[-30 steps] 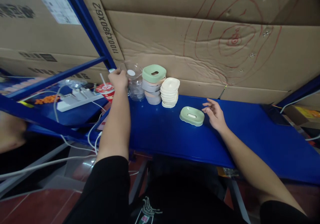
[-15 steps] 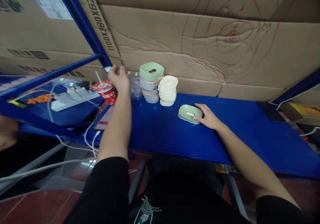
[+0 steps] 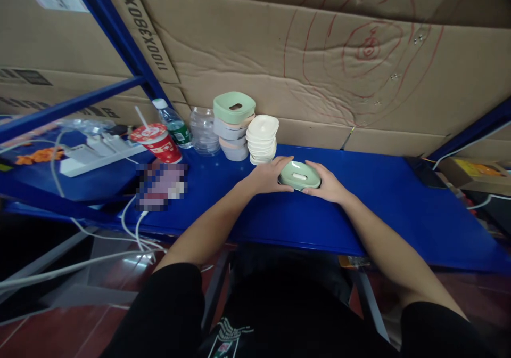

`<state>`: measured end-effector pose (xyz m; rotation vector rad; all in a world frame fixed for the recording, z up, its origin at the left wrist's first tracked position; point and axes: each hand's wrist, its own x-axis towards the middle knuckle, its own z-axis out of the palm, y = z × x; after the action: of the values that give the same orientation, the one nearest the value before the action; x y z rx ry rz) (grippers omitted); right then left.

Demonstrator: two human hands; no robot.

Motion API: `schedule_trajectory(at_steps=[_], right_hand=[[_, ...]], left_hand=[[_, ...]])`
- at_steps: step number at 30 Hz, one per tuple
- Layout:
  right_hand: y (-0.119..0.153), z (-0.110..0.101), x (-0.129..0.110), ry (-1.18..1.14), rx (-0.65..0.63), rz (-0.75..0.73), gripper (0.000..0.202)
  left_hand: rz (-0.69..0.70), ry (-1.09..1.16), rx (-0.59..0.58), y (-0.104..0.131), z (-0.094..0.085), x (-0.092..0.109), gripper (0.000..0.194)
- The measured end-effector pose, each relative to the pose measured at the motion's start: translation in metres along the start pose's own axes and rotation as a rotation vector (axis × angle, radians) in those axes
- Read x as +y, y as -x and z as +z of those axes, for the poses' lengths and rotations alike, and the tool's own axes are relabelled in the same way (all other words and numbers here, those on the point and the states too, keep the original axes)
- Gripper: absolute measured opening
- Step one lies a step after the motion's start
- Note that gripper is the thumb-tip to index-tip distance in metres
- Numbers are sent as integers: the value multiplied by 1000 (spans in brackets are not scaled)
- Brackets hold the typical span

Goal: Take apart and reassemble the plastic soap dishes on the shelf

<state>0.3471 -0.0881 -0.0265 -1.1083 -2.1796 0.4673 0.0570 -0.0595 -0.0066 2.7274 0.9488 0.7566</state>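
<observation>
L grip (image 3: 268, 179) & R grip (image 3: 329, 184) are holding the green dish (image 3: 300, 169) betw. them by opp. ends, neither being nearer; its long axis is running approx. L–R over the blue tabletop (image 3: 379, 203). White stack (image 3: 262, 140) is standing just beyond L grip.

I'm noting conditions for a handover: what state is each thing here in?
Green oval plastic dish: held between left hand and right hand.
Stack of green, grey and peach plastic pieces: standing, green on top.
Cream plastic dish stack: piled upright.
Red patterned cup: standing, lidded, straw in.
Clear green-labelled plastic bottle: upright, capped.
Clear round plastic container: standing; contents unclear.
White power strip: plugs inserted; power unclear.
</observation>
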Motion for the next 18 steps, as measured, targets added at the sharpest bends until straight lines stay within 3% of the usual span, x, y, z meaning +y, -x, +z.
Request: schedule_trajectory(at_steps=[3,11,18], right_hand=[[-1,2,-2,-28,12,-10,103],[0,3,2,-231,84,80,94],[-2,1,-4,-326,282,61,81]], left_hand=[[-55,20,-76,3,4,-8,111],[-15,85,-36,3,0,-7,118],[-102,412,-9,0,2,-10,84]])
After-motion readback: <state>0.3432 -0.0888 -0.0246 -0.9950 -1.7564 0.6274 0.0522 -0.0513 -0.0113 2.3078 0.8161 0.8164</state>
